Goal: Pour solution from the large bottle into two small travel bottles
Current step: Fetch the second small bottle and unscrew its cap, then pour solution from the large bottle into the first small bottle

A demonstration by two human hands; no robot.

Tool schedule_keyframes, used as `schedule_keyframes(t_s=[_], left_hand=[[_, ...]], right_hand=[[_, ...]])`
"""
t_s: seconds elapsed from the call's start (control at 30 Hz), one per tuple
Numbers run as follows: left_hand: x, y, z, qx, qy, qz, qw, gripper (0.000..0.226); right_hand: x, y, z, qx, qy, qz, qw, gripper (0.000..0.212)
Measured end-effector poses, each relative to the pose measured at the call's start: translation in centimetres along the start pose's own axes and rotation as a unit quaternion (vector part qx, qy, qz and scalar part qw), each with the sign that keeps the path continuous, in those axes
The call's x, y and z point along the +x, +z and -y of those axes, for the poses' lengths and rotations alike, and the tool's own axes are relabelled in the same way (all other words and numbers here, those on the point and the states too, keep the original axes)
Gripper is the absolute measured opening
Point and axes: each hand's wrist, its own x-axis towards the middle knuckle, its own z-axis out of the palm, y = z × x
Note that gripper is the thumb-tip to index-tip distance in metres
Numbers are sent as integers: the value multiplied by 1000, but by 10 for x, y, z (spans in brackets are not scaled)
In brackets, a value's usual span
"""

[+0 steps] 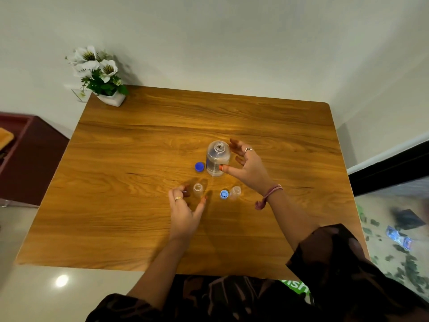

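Reaching in, the right hand (247, 166) spreads loose beside the uncapped large bottle (217, 159) mid-tabletop (139, 147); the left hand (184, 208) cups, ungripped, the nearer small bottle (198, 189). Grip low, tip slowly.

Large bottle (217, 159) clear, colourless; both small travel bottles (198, 189) (235, 192) clear. Caps: dark blue cap (199, 166), light blue cap (224, 194). Table (162, 126) orange-brown woodgrain; flowers (94, 62) white, leaves green; sleeve (336, 252) dark, patterned.

White letters "ish" show on a green patch (296, 287) at the table's near edge.
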Motion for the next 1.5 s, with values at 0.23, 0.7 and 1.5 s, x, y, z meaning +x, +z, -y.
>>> schedule_keyframes(t_s=[0.23, 0.7, 1.5], left_hand=[[-1, 3, 6, 0, -22, 5, 1000, 63], [11, 7, 1, 7, -57, 23, 998, 67], [50, -63, -106, -210, 47, 42, 976, 38]], right_hand=[[8, 13, -8, -15, 18, 6, 1000, 92], [14, 15, -10, -44, 26, -50, 997, 91], [-8, -38, 88, 32, -50, -119, 991, 72]])
